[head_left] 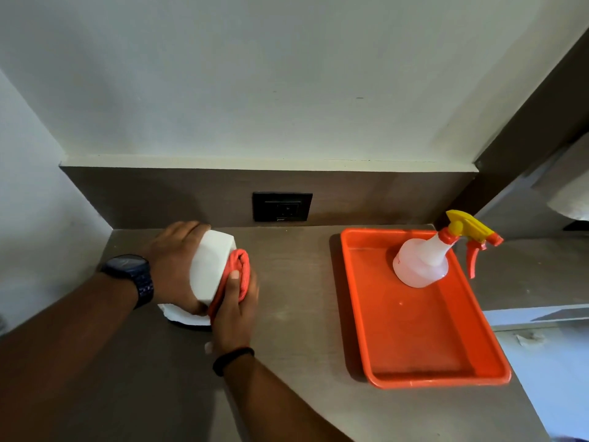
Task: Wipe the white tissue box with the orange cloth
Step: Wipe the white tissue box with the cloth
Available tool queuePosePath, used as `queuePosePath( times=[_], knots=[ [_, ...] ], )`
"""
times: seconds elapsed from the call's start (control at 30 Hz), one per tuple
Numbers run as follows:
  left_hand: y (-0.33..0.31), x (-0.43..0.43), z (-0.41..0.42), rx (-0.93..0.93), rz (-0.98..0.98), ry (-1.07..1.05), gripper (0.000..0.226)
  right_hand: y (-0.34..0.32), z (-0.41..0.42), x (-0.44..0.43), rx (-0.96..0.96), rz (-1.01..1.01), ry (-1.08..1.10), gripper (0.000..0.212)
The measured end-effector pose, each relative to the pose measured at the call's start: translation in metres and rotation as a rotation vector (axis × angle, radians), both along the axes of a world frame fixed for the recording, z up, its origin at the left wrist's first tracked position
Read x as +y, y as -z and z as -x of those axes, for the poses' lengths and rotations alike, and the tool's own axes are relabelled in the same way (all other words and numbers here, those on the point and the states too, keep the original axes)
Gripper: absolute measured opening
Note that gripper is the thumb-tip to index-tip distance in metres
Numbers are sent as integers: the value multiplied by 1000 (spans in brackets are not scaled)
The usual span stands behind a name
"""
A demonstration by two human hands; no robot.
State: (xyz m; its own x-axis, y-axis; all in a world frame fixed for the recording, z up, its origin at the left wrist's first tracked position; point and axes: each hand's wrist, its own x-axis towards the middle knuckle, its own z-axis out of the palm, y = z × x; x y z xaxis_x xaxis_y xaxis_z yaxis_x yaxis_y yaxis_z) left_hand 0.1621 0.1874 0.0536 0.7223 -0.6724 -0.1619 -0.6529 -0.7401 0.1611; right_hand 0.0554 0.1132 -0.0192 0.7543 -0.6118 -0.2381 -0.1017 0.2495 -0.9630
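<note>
Open counter (296, 282) is left between the hands at the tissue box (212, 266) and the orange tray (360, 314). The right side is blocked by the tray and the spray bottle (424, 260) standing in it.

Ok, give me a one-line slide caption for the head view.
Left hand steadies the tissue box while the right hand presses the orange cloth against its side; spray bottle stands in the tray.

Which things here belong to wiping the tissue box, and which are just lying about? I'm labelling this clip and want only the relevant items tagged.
In use:
white tissue box, gripped by the left hand
orange cloth, pressed against the box's side by the right hand

Lying about:
orange tray
spray bottle, standing in the tray
wall socket
</note>
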Motion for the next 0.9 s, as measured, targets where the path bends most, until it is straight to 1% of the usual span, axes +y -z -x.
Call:
queuePosePath(
  times=[0.1, 0.17, 0.23, 0.4, 0.53, 0.63, 0.7, 0.77, 0.83, 0.9],
  knots=[
    [4, 2, 0, -8, 8, -9, 132, -6, -6, 0, -23, 80, -14, 34],
    [4, 3, -1, -16, -11, -13, 135, -8, -14, -5, -19, 167, -24, 32],
    [3, 3, -2, -21, -28, -17, 137, -7, -21, -12, -13, 210, -40, 31],
    [-1, 1, 1, -24, -34, -11, 137, 1, -21, -14, 89, 84, -40, 37],
    [-3, 0, 0, -4, -23, -6, 135, 1, -5, -1, 71, 43, 7, 26],
    [-2, 0, 0, 14, -20, -11, 136, -4, -5, 1, 35, 83, 0, 31],
    [1, 0, 0, -17, -24, -2, 134, -10, -15, -8, 6, 150, 3, 25],
    [5, 0, 0, -47, -8, -11, 132, -13, -27, -20, -16, 200, -8, 29],
    [5, 0, -1, -37, -10, -20, 136, -11, -36, -30, 12, 212, -42, 37],
    [7, 1, -4, -34, -4, -16, 139, -7, -40, -33, 66, 163, -44, 39]
  ],
)
